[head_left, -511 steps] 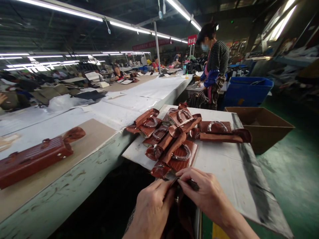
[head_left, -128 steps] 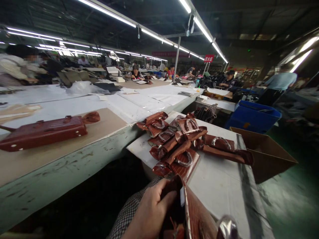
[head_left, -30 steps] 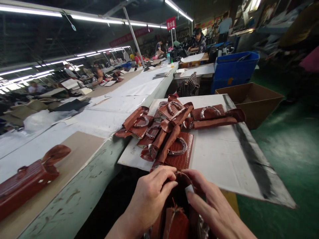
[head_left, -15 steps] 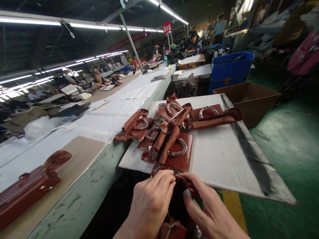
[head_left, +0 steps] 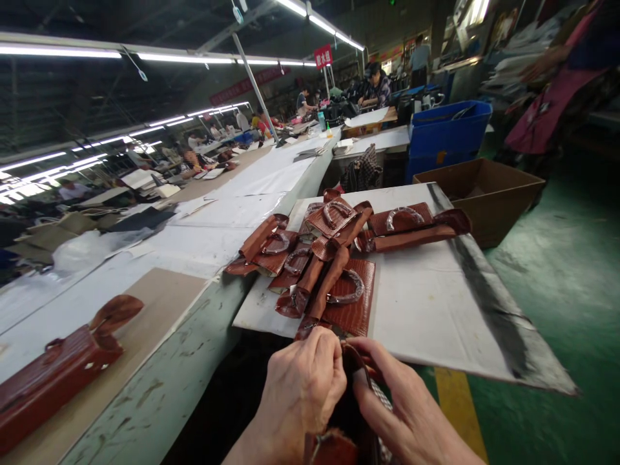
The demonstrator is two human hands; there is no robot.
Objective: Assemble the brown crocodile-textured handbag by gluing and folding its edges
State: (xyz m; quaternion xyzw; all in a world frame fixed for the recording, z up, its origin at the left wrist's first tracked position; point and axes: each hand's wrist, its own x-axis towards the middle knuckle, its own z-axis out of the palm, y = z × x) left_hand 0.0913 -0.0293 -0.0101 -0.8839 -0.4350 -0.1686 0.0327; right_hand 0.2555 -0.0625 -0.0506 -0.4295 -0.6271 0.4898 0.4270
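Observation:
Low in the head view, a brown leather handbag [head_left: 333, 447] with a dark inside is between my hands, its opening towards me. My left hand [head_left: 303, 381] is closed, its fingertips pinched at the far end of the bag's rim. My right hand [head_left: 402, 397] grips the right wall, thumb inside and fingers outside. What the left fingertips pinch is hidden behind the knuckles. Just beyond my hands, several similar brown crocodile-textured handbags [head_left: 358, 300] with plastic-wrapped handles lie piled on a white board [head_left: 426, 316].
On the long table [head_left: 237, 206] at left, another brown handbag [head_left: 62, 368] lies on a beige sheet [head_left: 169, 300]. A cardboard box [head_left: 477, 200] and blue bins [head_left: 448, 132] stand beyond the board. Co-workers sit farther back, and a person in pink [head_left: 537, 126] is at right.
My left hand has shifted slightly and its fist has turned, while the right hand still grips the bag's wall. The person in pink at right has moved leftward.

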